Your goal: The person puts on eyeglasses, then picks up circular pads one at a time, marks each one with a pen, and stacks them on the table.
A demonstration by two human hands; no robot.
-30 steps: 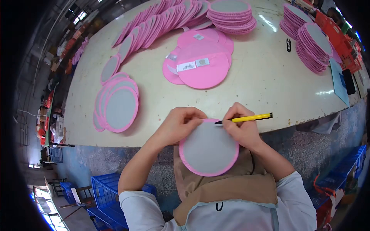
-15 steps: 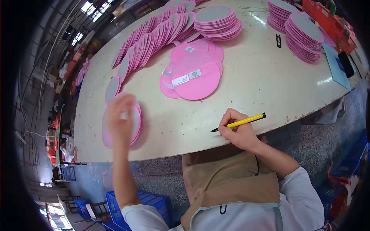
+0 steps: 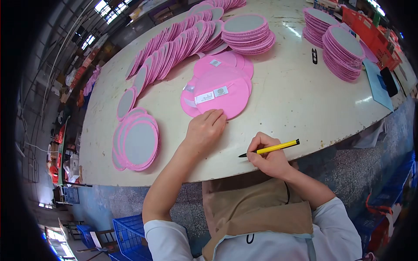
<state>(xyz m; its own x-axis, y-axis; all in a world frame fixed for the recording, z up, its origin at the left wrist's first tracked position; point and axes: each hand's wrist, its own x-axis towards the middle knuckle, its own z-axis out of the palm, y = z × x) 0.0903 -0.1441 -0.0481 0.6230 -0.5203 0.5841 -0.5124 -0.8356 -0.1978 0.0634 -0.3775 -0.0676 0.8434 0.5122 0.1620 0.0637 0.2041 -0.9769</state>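
One quick swing and the left hand (image 3: pixel 205 130) is off the grey-faced pile (image 3: pixel 140 141), where it was a blur just now, and onto the near edge of the pink discs (image 3: pixel 228 100) in the middle of the table (image 3: pixel 296 108). The grey-faced disc that was between the hands over the lap is gone from there; it looks as though that piece is dealt with and a fresh one is being picked out. Fingertips sit close together on the top pink disc's rim; the thumb is hidden, so I can't tell whether they pinch it. Over on the right, no let-up: the right hand (image 3: pixel 271 156) keeps its fingers closed around the yellow pen (image 3: pixel 278 147), dark tip angled down toward the table, contact unclear.

Now the materials! Round, thin, flat discs, matte pink on this side, with white labels (image 3: pixel 204 97) across the top one. On the left, smooth grey faces ringed in pink, overlapping like fallen coins. Farther back, leaning rows (image 3: pixel 174 50) make a ribbed, rippling band, and all of it rests on a pale, shiny, speckled tabletop.
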